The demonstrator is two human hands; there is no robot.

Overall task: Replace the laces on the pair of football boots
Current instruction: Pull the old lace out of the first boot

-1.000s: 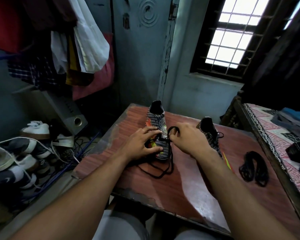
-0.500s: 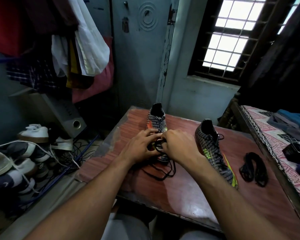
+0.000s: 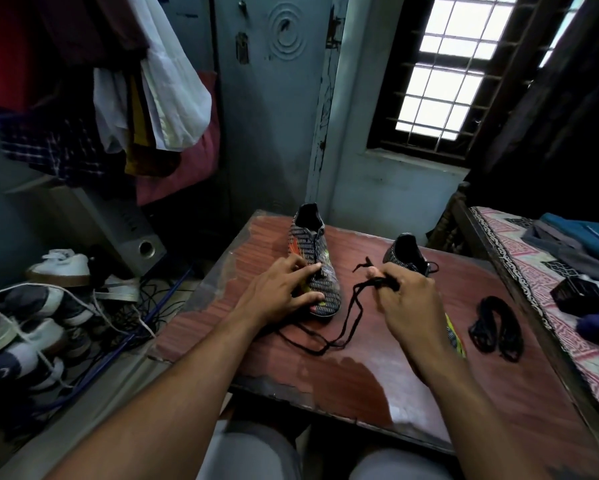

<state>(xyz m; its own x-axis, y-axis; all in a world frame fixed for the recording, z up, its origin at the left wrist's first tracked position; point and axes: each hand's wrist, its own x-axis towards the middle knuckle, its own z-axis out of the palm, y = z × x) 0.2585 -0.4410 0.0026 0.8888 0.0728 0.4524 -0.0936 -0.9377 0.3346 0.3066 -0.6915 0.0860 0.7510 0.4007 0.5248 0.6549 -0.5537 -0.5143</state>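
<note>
Two black-and-white patterned football boots stand on a reddish wooden table (image 3: 360, 382). My left hand (image 3: 277, 292) grips the toe end of the left boot (image 3: 313, 251), thumb on one side and fingers over the top. My right hand (image 3: 405, 299) pinches a loose black lace (image 3: 353, 313) that trails down onto the table in front of the left boot. The right boot (image 3: 407, 254) sits behind my right hand, mostly hidden by it. A coiled bundle of black laces (image 3: 497, 327) lies to the right of that boot.
A bed with a pink patterned cover (image 3: 550, 306) runs along the table's right side, with a small black box (image 3: 580, 294) on it. Several shoes (image 3: 24, 323) and cables lie on the floor to the left, beside a grey speaker (image 3: 131, 237). Clothes hang above them.
My right hand has moved right, away from the left boot, drawing the black lace out with it. My left hand stays on the boot's toe.
</note>
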